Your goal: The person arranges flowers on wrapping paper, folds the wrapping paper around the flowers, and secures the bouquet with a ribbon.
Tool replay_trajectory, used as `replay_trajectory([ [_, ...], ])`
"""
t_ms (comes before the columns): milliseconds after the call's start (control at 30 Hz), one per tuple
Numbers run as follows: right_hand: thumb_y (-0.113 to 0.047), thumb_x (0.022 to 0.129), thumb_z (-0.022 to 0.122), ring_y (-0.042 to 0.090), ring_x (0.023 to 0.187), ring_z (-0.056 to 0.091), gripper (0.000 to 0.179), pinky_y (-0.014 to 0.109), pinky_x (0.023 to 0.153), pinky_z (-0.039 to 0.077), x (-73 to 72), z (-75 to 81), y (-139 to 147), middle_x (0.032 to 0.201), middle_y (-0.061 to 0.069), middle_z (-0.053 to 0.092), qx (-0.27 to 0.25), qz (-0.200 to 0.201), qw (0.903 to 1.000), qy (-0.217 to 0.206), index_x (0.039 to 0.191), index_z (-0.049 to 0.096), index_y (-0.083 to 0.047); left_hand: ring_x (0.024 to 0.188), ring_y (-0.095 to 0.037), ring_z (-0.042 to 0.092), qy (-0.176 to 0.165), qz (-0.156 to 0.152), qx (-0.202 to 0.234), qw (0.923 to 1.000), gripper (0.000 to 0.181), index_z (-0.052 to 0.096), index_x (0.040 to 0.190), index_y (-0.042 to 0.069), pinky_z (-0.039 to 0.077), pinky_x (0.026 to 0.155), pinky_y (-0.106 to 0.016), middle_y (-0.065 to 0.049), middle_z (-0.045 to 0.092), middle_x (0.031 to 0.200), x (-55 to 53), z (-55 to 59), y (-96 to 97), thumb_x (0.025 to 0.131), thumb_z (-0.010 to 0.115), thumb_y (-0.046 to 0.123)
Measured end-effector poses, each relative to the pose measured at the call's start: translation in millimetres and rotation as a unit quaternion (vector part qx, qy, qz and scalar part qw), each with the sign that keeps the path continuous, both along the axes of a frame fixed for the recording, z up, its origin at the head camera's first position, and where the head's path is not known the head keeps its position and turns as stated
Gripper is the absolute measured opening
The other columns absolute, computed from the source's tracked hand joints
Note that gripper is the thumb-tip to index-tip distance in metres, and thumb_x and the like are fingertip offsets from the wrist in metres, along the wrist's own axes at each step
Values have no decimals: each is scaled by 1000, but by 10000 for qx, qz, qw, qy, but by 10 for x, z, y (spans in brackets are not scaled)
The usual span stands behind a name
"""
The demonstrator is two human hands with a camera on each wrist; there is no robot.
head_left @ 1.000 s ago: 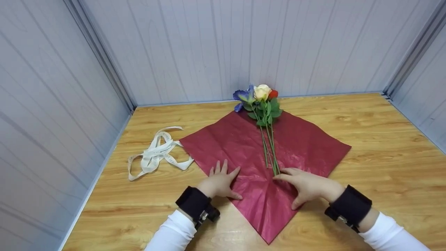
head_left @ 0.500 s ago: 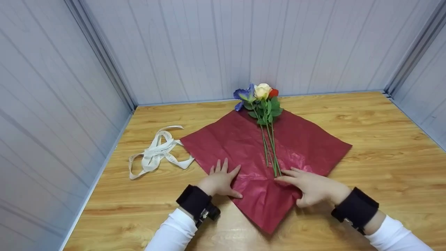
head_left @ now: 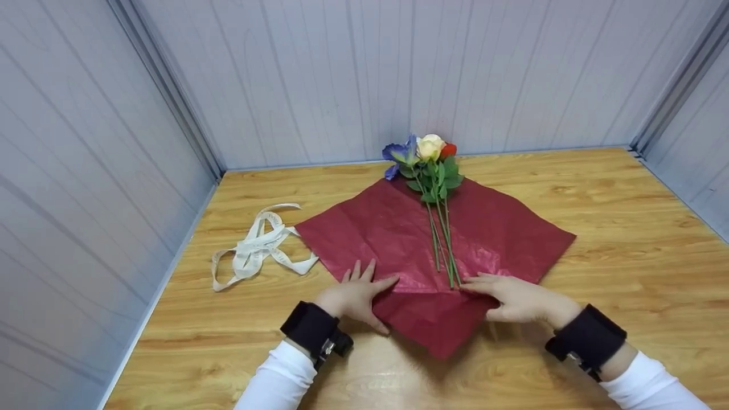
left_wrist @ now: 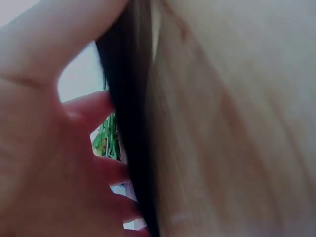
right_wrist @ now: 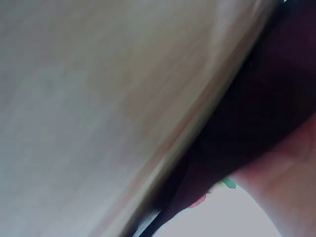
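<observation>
A dark red sheet of wrapping paper [head_left: 364, 228] lies on the table, its near corner [head_left: 441, 336] raised off the wood. A crease runs across it just below the stem ends. Several flowers rest on the sheet: a blue one [head_left: 400, 152], a cream rose [head_left: 430, 147] and a red bloom [head_left: 448, 150], with green stems [head_left: 441, 239] pointing toward me. My left hand [head_left: 354, 297] spreads its fingers over the left edge, thumb at the border. With extended fingers, my right hand [head_left: 521, 299] touches the paper beside the stem ends, its thumb at the right edge.
A white printed ribbon [head_left: 256, 250] lies in loose loops to the left of the paper, one end close to its edge. Pale panel walls [head_left: 319, 80] enclose the wooden table [head_left: 621, 228] at the back and sides.
The paper's near corner has risen and drawn back toward the flowers, sharpening the crease. My right thumb has moved away from me along the paper's edge. The flowers keep their place on the sheet.
</observation>
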State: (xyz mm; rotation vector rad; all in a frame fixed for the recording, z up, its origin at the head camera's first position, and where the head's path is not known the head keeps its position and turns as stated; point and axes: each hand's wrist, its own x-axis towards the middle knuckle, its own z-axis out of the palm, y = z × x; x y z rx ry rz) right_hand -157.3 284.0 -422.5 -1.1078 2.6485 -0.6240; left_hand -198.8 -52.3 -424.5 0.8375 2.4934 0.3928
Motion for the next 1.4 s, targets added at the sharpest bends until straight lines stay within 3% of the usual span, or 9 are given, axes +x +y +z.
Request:
replay_trajectory([
  [167,-21,91,63,51,132,40,51,60,105,34,-13,0,16,141,25,51,-5,-143,9997,-209,135,57,4,142,-56,4,144,166,282,9994,65,49,148,25,9,116,-60,-30,12,159,-19,6,8,88,72,17],
  [267,-17,93,62,49,133,39,44,57,106,34,-34,-11,57,142,24,50,-62,-234,9988,-437,133,60,3,140,-58,11,251,340,518,9978,60,60,139,22,14,114,-61,-29,21,157,-49,-2,12,84,62,-3],
  [533,-4,95,55,48,130,43,34,41,105,41,-80,-30,182,141,22,52,-455,-439,9947,-808,126,66,4,139,-46,33,592,281,1291,9895,17,77,106,7,22,106,-71,-26,48,144,-78,-21,19,91,72,13],
  [700,3,90,54,47,128,45,35,32,100,42,-90,-32,217,139,22,54,-541,-455,9945,-774,122,68,4,137,-40,40,706,154,1564,9850,6,74,92,2,23,109,-66,-18,68,117,-98,-25,20,87,72,4],
  [767,5,89,53,47,127,48,35,33,99,43,-94,-40,220,136,22,57,-587,-461,9949,-679,120,69,4,136,-38,43,746,119,1637,9836,6,75,91,0,26,112,-57,-18,71,109,-111,-24,24,86,73,4],
  [900,0,93,58,40,118,57,25,42,96,47,-99,-63,221,124,19,65,-642,-601,9956,-310,114,71,4,128,-39,51,796,240,1650,9828,17,77,89,-2,38,108,-46,-25,65,121,-134,-26,32,88,75,14],
  [1033,-8,96,63,16,81,62,13,33,76,50,-111,-72,233,83,3,65,-730,-946,9927,-138,87,69,-1,119,-36,59,849,518,1571,9826,26,73,75,-2,44,102,-43,-26,61,128,-145,-25,27,90,73,19],
  [1200,-8,95,65,2,59,31,33,24,60,31,-126,-79,251,65,-13,26,-1003,-1337,9857,-203,68,46,-12,77,-19,63,1124,735,1595,9780,40,59,56,6,51,78,-33,-16,72,94,-155,-29,20,92,72,19],
  [1400,-10,96,65,2,67,43,10,25,65,39,-144,-106,254,73,-10,52,-844,-1391,9866,-75,86,65,-6,51,-8,39,1327,927,1553,9745,43,50,55,12,35,55,-26,7,42,51,-147,-39,18,91,73,19],
])
